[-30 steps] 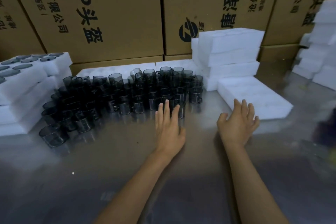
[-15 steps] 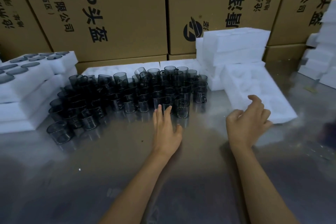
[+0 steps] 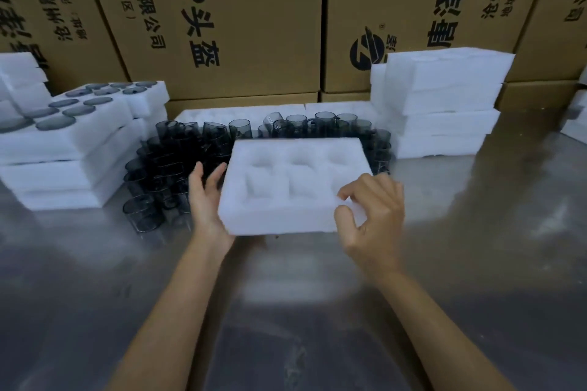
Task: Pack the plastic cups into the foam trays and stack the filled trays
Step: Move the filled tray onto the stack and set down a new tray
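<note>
A white foam tray [image 3: 276, 219] with empty round pockets is held just above the steel table, in front of the cups. My right hand [image 3: 373, 216] pinches its near right corner. My left hand [image 3: 206, 200] supports its left edge, fingers spread along the side. Behind and left of the tray stands a dense cluster of dark translucent plastic cups [image 3: 178, 162], partly hidden by the tray. At the left, a stack of filled foam trays [image 3: 73, 149] shows cups seated in the top tray.
A stack of empty foam trays [image 3: 444, 105] stands at the back right. More foam lies flat behind the cups [image 3: 216, 113]. Large cardboard boxes [image 3: 241, 9] wall off the back. The shiny steel table [image 3: 286, 311] extends toward me.
My right hand took the foam tray from the right and brought it to the centre in front of the cups. My left hand left the table and came to the tray's left edge.
</note>
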### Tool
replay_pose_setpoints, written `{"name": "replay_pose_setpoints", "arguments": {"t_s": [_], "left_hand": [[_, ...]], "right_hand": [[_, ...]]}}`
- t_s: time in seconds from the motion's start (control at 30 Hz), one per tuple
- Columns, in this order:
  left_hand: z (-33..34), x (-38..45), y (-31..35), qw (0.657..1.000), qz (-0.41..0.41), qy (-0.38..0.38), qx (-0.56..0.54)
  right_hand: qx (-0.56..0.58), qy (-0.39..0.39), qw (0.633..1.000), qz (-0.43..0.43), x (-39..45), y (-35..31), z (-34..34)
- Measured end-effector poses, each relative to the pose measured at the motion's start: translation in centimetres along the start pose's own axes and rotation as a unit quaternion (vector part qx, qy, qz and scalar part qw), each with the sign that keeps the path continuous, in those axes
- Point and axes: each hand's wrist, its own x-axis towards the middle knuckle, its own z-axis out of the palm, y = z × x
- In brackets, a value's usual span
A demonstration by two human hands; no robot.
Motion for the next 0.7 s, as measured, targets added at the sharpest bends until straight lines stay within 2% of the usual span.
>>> {"name": "replay_pose_setpoints", "arguments": {"t_s": [0.1,0.17,0.23,0.27,0.33,0.37,0.47,0.57,0.63,0.7], "left_hand": [[-3.0,0.8,2.0,0.991,-0.046,-0.077,0.101],[-4.4,1.1,2.4,0.97,-0.042,-0.132,0.202],[-5.1,1.4,2.7,0.956,-0.046,-0.114,0.267],[-5.4,1.6,2.9,0.954,-0.054,-0.1,0.278],[-6.0,1.8,3.1,0.947,-0.056,-0.088,0.303],[-6.3,1.9,3.1,0.942,-0.057,-0.088,0.32],[-6.5,1.4,2.8,0.923,-0.074,-0.113,0.36],[-6.3,0.8,2.3,0.899,-0.087,-0.131,0.408],[-5.8,0.4,2.1,0.89,-0.082,-0.096,0.439],[-5.4,0.3,1.9,0.864,-0.01,-0.039,0.502]], "right_hand": [[0.014,-0.022,1.0,-0.017,-0.1,-0.5,0.2],[0.035,-0.039,0.999,-0.006,-0.2,-0.9,0.4],[0.087,-0.043,0.994,0.044,-0.3,-1.1,0.6],[0.151,-0.036,0.983,0.097,-0.2,-1.1,0.6],[0.295,-0.001,0.928,0.227,0.3,-0.7,0.6],[0.325,0.022,0.905,0.275,0.6,-0.3,0.5],[0.287,0.029,0.89,0.354,0.7,1.6,0.4],[0.275,-0.03,0.865,0.419,0.3,2.9,0.7],[0.292,-0.089,0.836,0.456,0.0,3.3,0.8],[0.311,-0.129,0.805,0.488,-0.2,3.5,0.7]]}}
